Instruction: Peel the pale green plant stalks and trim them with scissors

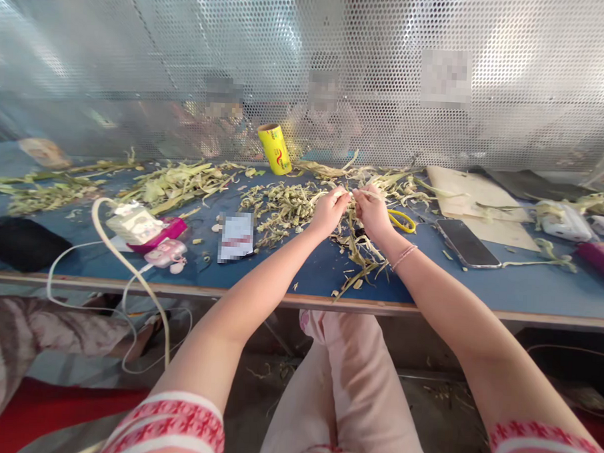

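My left hand (330,211) and my right hand (371,209) meet over the table, fingertips almost touching. Both are closed in a pinch on a thin pale plant stalk, whose ends are mostly hidden by the fingers. Beneath and around them spreads a heap of wilted yellow-green plant pieces (288,202), with loose strips of leaf (363,252) trailing toward the front edge. Just right of my right hand lies a yellow loop (402,221), partly covered by that hand.
On the blue table (310,273) are a phone (469,244), a small packet (236,237), a yellow tube (274,149), a plugged-in power strip (136,224), brown paper (476,194) and another plant heap (176,187). A cable crosses the front edge. A perforated metal panel (153,66) stands behind.
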The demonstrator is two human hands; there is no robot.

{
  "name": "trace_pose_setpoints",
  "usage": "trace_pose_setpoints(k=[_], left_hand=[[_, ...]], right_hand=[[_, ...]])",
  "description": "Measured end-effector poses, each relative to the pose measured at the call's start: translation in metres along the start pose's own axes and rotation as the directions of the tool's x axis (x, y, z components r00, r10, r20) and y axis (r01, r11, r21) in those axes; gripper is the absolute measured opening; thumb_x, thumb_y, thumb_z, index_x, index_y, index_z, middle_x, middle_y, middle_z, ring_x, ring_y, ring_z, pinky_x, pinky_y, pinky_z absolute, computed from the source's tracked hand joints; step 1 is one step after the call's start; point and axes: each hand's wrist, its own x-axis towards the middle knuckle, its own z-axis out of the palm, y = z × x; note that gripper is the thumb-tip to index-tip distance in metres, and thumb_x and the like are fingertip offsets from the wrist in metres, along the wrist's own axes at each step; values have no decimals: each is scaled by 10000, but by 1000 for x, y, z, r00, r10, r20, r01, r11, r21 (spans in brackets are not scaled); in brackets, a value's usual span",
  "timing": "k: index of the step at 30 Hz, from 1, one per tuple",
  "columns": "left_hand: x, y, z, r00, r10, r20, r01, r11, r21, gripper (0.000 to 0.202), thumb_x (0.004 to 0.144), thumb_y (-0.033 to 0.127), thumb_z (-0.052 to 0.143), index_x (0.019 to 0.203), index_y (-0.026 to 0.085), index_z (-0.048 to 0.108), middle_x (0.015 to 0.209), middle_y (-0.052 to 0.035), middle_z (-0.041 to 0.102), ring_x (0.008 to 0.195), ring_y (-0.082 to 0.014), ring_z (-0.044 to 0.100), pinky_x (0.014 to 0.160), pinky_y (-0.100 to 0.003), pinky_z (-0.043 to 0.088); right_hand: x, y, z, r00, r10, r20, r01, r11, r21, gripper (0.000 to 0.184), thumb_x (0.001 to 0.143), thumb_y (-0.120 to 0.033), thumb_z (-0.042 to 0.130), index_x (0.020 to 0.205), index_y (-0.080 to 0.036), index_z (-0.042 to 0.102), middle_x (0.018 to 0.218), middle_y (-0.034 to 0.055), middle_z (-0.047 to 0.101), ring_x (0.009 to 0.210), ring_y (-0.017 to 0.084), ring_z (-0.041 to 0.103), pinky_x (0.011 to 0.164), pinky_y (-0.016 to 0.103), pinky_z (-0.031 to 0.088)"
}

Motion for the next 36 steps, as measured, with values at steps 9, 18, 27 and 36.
trace_pose_setpoints(k=[9, 18, 27, 36], left_hand=[[11, -21, -3, 957, -261, 126, 288, 901, -324, 278, 825, 406, 610, 724, 146, 604, 541, 22, 563, 441, -61, 456, 464, -197, 338], [5, -2, -13, 920, -238, 312, 375, 765, -523, 226, 697, 216, 757, 905, 145, 705, 812, -41, 722, 652, -68, 608, 646, -206, 497], [3, -10, -9, 899, -192, 393, 383, 780, -495, 232, 738, 345, 718, 747, 132, 627, 656, 8, 614, 584, -51, 551, 589, -186, 431], [2, -11, -14, 897, -176, 406, 335, 869, -364, 191, 738, 286, 666, 676, 175, 525, 563, 56, 448, 501, -59, 449, 514, -196, 360]], right_hand=[[2, -1, -9, 990, 109, 90, -107, 994, -30, 392, 824, -454, 621, 625, -203, 394, 439, -82, 349, 378, 38, 267, 373, 188, 191], [-3, -10, -14, 941, 297, 161, -323, 931, 171, 325, 808, -340, 656, 659, -187, 412, 446, -116, 268, 356, 14, 225, 354, 150, 166], [-4, -10, -15, 928, 302, 220, -345, 919, 193, 322, 789, -334, 686, 655, -182, 436, 445, -107, 287, 367, 19, 242, 349, 138, 198], [-6, -18, -14, 909, 314, 274, -372, 907, 196, 301, 791, -279, 692, 638, -164, 459, 490, -85, 337, 410, 19, 289, 370, 134, 243]])
